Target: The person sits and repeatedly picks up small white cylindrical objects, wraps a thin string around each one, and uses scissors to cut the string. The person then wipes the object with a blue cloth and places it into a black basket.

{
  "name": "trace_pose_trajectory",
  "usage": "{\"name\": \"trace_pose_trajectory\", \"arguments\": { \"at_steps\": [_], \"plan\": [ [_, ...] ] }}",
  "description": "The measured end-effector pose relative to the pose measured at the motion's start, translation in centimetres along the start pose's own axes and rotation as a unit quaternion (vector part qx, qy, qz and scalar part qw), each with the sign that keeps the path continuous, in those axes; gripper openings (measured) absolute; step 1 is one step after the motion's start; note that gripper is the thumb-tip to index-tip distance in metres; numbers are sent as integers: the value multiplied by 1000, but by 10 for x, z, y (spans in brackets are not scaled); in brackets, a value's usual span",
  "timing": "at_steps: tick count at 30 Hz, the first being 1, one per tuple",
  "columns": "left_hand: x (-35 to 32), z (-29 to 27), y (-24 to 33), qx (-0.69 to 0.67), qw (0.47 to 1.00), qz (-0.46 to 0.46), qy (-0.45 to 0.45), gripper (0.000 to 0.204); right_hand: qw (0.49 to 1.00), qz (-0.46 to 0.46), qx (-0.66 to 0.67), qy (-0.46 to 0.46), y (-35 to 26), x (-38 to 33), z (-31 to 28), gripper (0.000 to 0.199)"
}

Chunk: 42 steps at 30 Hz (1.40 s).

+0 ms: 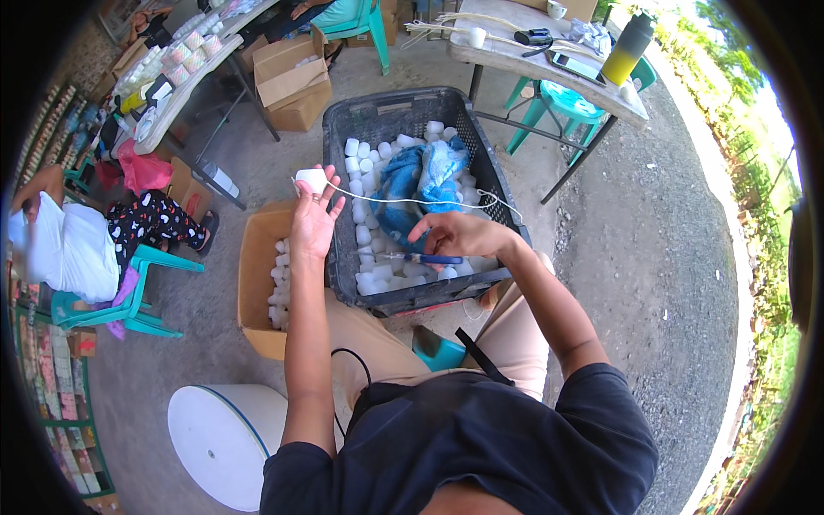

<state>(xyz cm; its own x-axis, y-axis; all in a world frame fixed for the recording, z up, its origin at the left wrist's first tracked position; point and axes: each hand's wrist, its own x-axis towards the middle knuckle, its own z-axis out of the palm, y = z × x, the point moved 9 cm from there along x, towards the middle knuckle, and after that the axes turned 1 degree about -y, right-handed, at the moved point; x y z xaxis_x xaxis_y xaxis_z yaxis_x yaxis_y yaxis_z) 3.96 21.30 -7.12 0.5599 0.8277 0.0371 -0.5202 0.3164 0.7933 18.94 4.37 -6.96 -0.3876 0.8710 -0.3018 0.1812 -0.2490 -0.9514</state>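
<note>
My left hand is raised above the cardboard box and holds a small white cylinder at its fingertips. A white string runs from that cylinder to the right, over the crate. My right hand hovers over the black plastic crate and grips a blue-handled tool that points left. The crate holds several white cylinders and crumpled blue plastic bags.
An open cardboard box with more white cylinders stands left of the crate. A white round lid lies at lower left. A person sits on a teal chair at far left. Tables stand behind the crate.
</note>
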Motion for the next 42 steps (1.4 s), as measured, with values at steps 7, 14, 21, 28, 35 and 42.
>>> {"name": "trace_pose_trajectory", "arguments": {
  "at_steps": [7, 14, 21, 28, 35, 42],
  "plan": [
    [-7, 74, -56, -28, 998, -25, -51, 48, 882, -193, 421, 87, -22, 2, -5, 53],
    [-18, 81, -15, -77, 996, -26, -22, 54, 932, -142, 331, 49, 7, -19, 14, 36],
    [-29, 99, 11, 313, 940, 112, -77, 48, 897, -237, 30, 373, -56, -81, -42, 41],
    [-53, 128, -12, 418, 882, 162, -145, 54, 817, -444, 94, 356, -131, -96, -26, 58],
    [-61, 125, -13, 443, 870, 134, -169, 57, 797, -463, 38, 384, -126, -115, -27, 60],
    [-67, 129, -21, 416, 881, 103, -201, 59, 796, -456, 8, 397, -116, -122, -20, 38]
  ]
}}
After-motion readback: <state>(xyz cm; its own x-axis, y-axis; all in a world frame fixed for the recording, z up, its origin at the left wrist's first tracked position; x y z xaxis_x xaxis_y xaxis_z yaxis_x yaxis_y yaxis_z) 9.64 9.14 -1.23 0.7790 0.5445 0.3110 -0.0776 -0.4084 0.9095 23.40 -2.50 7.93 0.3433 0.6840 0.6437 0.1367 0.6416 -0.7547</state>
